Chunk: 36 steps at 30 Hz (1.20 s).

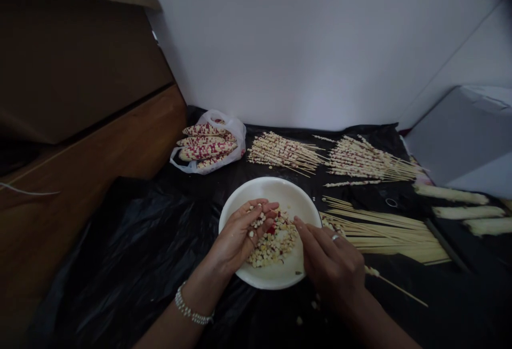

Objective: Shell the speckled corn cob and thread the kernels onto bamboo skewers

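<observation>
My left hand [244, 229] is cupped palm up over a white bowl [236, 192], with several loose corn kernels [256, 220] resting in its palm and fingers. Below it, the bowl holds a heap of pale and dark red kernels [272, 250] with a bright red bit among them. At the bowl's right rim my right hand [332, 256], with a ring on one finger, is closed around a thin wooden skewer [400, 287]. That skewer sticks out to the lower right, with a few kernels threaded on it near the hand; its tip is hard to make out.
Speckled corn cobs [208, 149] lie in a white plastic bag [236, 125]. Two piles of kernel-threaded skewers [284, 152] are at the back. Bare skewers [392, 232] and stripped cobs [468, 212] lie at right on black plastic sheeting [160, 253].
</observation>
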Available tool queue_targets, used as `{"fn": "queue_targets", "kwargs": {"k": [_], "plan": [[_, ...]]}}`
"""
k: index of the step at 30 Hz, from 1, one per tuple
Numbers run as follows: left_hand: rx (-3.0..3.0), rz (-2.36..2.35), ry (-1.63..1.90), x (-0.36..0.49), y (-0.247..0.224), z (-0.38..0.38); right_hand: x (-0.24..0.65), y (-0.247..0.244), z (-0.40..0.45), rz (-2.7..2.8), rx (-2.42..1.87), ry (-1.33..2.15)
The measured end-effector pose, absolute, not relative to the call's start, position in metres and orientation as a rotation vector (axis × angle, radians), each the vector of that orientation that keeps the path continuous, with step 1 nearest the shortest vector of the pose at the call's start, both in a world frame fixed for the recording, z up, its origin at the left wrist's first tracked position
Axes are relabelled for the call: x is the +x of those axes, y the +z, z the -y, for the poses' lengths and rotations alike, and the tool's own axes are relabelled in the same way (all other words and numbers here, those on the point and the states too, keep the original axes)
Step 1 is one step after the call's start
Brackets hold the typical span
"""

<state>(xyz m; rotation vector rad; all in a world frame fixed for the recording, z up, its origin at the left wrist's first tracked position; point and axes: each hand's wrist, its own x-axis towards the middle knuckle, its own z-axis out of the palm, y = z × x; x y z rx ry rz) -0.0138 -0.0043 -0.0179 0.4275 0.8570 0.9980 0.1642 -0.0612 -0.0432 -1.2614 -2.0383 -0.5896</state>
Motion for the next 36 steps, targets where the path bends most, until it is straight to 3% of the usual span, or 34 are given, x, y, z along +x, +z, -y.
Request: {"fn": "queue_targets", "kwargs": {"k": [36], "plan": [[0.421, -0.873, 0.975, -0.0142, -0.0285, 0.0018, 0.1649, -0.0452, 0.0613, 2.060, -1.271, -0.608]]}}
